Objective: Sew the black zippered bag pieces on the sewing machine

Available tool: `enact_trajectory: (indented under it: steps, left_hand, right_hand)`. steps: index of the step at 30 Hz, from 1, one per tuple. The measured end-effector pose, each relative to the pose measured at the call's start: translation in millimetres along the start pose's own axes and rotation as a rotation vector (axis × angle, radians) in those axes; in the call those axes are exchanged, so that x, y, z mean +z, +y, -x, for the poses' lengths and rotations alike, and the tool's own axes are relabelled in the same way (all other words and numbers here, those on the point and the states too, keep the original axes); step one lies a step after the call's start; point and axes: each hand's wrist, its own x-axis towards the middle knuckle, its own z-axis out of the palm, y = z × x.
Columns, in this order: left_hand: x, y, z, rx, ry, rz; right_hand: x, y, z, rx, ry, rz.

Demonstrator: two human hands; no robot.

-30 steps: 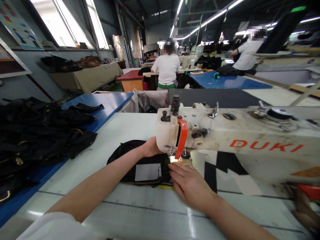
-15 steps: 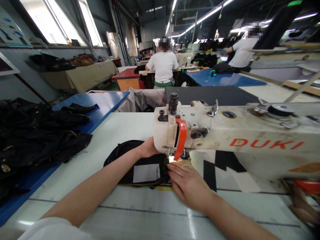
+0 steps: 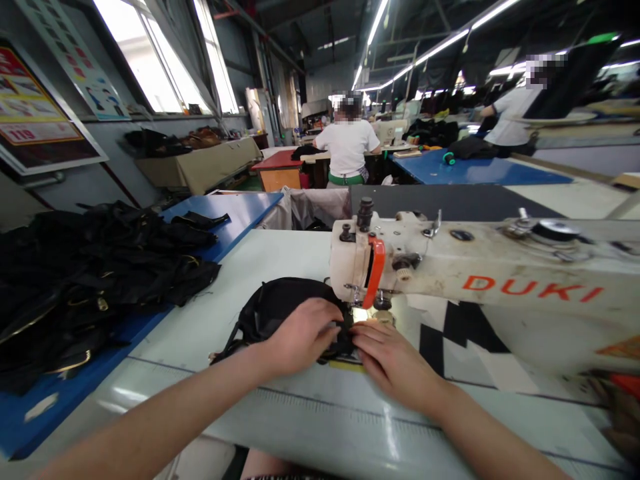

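A black fabric bag piece (image 3: 280,300) with a strap at its left lies on the pale table, its right edge under the head of the sewing machine (image 3: 345,260). My left hand (image 3: 305,337) is on the front of the piece, fingers bent and thumb drawn in, gripping the cloth. Close to the lit needle area, my right hand (image 3: 400,360) pinches the right edge of the same piece with its fingers together. Its fingertips are just below the orange guard (image 3: 375,272). My hands partly cover the cloth between them.
A heap of black pieces with gold zippers (image 3: 100,287) lies on the blue table (image 3: 150,333) at left. Black and white patches (image 3: 475,327) are beneath the machine arm. Printed ruler marks (image 3: 320,403) run along the table front. Two people work farther back.
My left hand has come from behind the piece near the machine head to its front, covering where a white label showed. The right hand stays by the needle. The view has shifted left.
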Motion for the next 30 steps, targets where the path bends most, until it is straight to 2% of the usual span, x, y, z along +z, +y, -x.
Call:
enact_trajectory:
  steps: [3,7,11,15,18,24,30]
  left_hand:
    - [2.1,18.9,16.9,0.103,-0.168,0.022]
    - [7.8,14.5,26.7,0.134,-0.239,-0.093]
    - [7.5,6.6,37.6,0.112,-0.167,-0.137]
    - [1.4,1.7,50.9,-0.080,0.007,-0.141]
    - [-2.8,-3.8,57.8,-0.170,0.033,-0.177]
    - [-8.3,-8.6,52.5,-0.153,0.068,-0.234]
    - [-15.4,-8.1,39.9,-0.163,0.088,-0.107]
  right_hand:
    - [-2.3,-2.6,0.0,-0.011,-0.009,-0.013]
    - [-2.1,-6.0,1.6,-0.020,0.002,0.031]
    - [-0.7,-6.5,2.8,-0.019,0.004,0.058]
    - [0.7,-3.7,4.1,-0.028,0.019,0.033]
    - [2.4,-1.2,5.5,-0.032,0.042,0.008]
    - [2.9,-0.6,7.8,-0.021,0.062,0.000]
    - [4.2,3.8,9.3,-0.006,0.094,-0.045]
